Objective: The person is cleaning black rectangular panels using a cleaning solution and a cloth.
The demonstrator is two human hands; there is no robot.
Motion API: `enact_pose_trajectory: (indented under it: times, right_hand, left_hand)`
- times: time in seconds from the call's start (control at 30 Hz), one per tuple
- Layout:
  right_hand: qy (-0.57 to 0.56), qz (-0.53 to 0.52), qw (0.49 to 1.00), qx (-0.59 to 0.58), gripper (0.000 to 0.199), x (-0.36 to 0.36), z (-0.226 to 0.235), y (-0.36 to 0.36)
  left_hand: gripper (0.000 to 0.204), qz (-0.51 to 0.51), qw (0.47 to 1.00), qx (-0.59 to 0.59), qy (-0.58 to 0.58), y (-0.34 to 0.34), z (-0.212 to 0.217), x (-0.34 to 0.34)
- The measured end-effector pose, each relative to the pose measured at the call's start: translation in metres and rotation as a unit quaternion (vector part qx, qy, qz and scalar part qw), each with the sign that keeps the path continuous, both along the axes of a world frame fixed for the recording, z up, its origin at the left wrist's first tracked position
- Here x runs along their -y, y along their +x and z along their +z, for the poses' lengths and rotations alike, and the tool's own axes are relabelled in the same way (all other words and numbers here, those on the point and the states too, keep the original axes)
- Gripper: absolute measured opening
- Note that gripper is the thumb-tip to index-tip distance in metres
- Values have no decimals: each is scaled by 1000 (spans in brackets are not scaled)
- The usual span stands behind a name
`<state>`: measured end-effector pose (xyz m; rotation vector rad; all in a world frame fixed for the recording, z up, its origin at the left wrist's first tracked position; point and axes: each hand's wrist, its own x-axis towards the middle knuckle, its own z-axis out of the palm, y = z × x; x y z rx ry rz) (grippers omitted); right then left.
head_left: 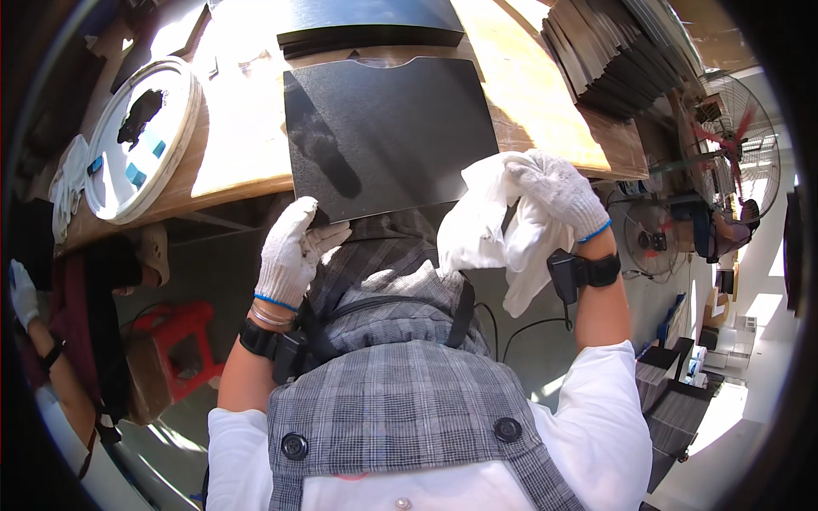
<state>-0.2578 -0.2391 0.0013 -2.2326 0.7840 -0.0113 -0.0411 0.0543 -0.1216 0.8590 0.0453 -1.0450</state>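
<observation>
A flat black panel [392,128] with a shallow notch in its far edge lies partly on the wooden table, its near edge jutting over my lap. My left hand [291,249], in a white knit glove, grips its near left corner between thumb and fingers. Bunched white cloth [477,223] hangs from my gloved right hand [558,192], whose fingers are closed on it at the panel's near right corner. Part of the cloth lies against the panel's right edge. Shadows fall across the panel's left side.
Beyond the panel lie more black panels [371,36]. A round white lid [183,166] with a black smear and blue pieces sits left on the wooden table [239,153]. Black panels [609,64] stack at right, near fans [733,140]. A red stool [183,341] and another person's gloved hand [23,294] are left.
</observation>
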Motion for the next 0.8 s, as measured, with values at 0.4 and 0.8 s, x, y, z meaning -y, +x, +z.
enact_pose_trajectory:
  times: [0.4,0.8]
  right_hand:
    - [-314,181,885,294,26,-97,-90,93]
    - [389,-238,817,353,36,43,-49,-53]
  left_hand:
    - [22,35,998,28,47,-2,-7,0]
    - [19,6,998,59,6,0,-26,-1]
